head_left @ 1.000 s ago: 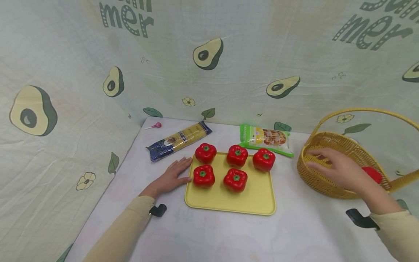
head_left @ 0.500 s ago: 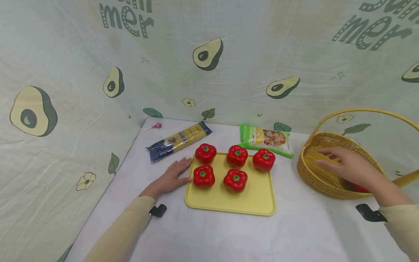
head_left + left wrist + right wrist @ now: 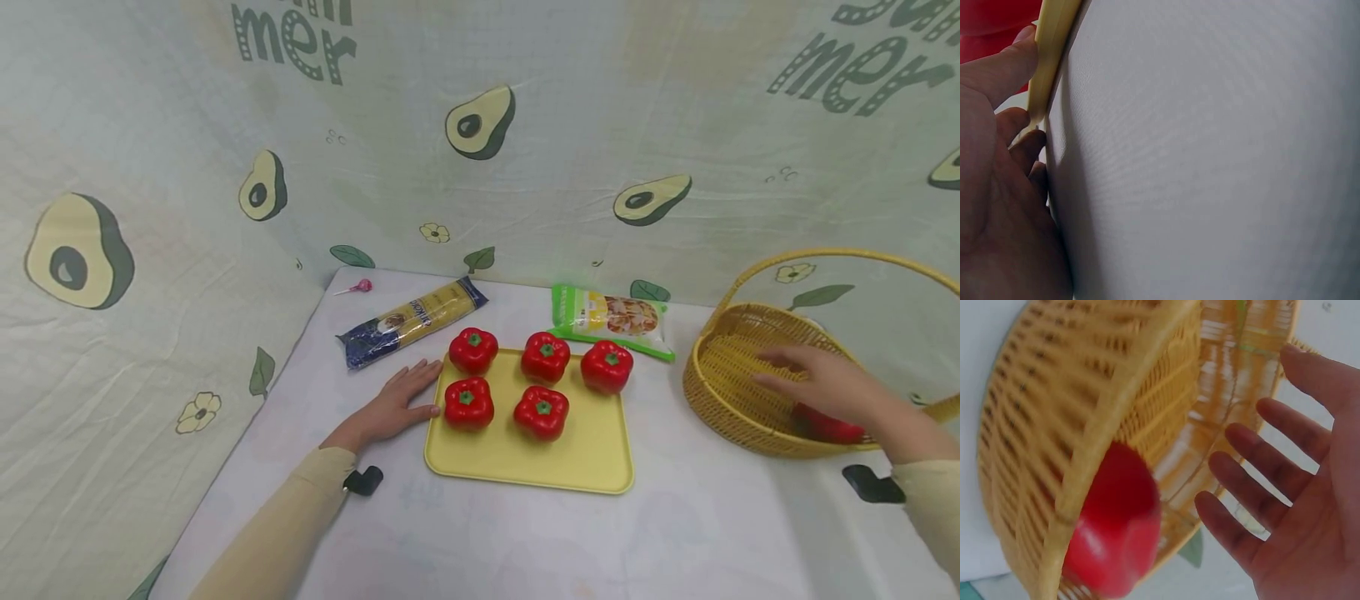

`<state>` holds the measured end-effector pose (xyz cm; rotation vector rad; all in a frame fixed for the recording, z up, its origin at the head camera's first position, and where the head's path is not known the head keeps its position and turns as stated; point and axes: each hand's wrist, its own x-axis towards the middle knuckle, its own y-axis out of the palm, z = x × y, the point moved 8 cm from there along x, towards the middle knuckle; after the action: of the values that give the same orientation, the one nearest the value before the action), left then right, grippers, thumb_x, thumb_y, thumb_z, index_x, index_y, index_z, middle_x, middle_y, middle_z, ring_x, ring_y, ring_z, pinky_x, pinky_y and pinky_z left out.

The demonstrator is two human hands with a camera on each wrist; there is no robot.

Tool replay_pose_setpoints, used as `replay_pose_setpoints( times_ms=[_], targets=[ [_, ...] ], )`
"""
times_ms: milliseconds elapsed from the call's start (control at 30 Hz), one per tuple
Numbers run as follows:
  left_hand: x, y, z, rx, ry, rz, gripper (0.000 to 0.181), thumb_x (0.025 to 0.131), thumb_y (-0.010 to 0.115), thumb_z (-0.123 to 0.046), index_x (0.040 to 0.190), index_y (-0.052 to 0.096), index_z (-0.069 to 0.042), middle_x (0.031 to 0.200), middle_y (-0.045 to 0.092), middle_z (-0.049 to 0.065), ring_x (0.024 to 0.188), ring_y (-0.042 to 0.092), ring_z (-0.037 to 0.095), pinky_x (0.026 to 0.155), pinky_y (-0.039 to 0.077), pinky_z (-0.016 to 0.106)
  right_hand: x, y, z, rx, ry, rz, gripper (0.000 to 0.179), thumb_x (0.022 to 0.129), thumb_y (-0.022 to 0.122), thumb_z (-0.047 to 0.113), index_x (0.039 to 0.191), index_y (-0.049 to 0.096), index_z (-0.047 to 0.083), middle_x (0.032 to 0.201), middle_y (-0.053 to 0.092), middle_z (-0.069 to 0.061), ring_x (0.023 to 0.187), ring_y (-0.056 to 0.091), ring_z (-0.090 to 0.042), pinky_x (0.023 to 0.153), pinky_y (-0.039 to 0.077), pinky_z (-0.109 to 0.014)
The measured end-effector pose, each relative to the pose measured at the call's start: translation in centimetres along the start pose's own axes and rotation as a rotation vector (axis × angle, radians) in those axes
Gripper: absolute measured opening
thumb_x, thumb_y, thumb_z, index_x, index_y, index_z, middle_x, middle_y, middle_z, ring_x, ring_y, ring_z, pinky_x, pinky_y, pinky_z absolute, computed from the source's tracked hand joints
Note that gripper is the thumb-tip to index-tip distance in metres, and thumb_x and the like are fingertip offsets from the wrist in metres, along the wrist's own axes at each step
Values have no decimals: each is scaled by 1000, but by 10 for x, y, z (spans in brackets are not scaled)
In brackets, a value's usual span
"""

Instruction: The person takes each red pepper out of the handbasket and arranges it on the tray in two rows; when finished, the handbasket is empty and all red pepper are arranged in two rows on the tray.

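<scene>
My left hand lies flat on the table at the left edge of a yellow tray. In the left wrist view its thumb touches the tray's side. Several glossy red bell peppers with green stems sit on the tray, mostly towards its far side. My right hand hovers over the woven basket with loosely spread fingers and nothing held. Inside the basket, near its right end, lies a smooth, lobed red thing. It looks like another bell pepper, but no stem shows and the rim hides part.
Behind the tray lie a blue and yellow pasta packet and a green and white food packet. A pink lollipop is at the far left corner. The basket's tall handle arches above it. A patterned cloth backs the table.
My right hand has drawn to the right over the basket, fingers still empty. The red thing beneath it shows in a different part. My left hand and the tray have stayed put.
</scene>
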<state>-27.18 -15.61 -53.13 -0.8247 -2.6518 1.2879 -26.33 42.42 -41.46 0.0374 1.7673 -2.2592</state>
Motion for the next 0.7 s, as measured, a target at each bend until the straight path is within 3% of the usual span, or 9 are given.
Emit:
replay_pose_setpoints(
  times_ms=[367, 700],
  targets=[
    [0, 0, -1, -2, 5, 0, 83, 97, 64, -50, 164, 22, -26, 169, 19, -4, 158, 4, 21, 127, 2, 49, 3, 1, -36, -46, 25, 71, 63, 92, 75, 34, 127, 56, -15, 117, 60, -41, 108, 55, -61, 86, 46, -73],
    [-1, -1, -3, 6, 11, 1, 82, 97, 64, -48, 164, 22, -24, 169, 20, -3, 158, 4, 22, 127, 2, 49, 3, 4, -45, -58, 40, 127, 69, 83, 81, 30, 126, 54, -18, 114, 57, -46, 101, 59, -59, 81, 50, -67]
  ],
)
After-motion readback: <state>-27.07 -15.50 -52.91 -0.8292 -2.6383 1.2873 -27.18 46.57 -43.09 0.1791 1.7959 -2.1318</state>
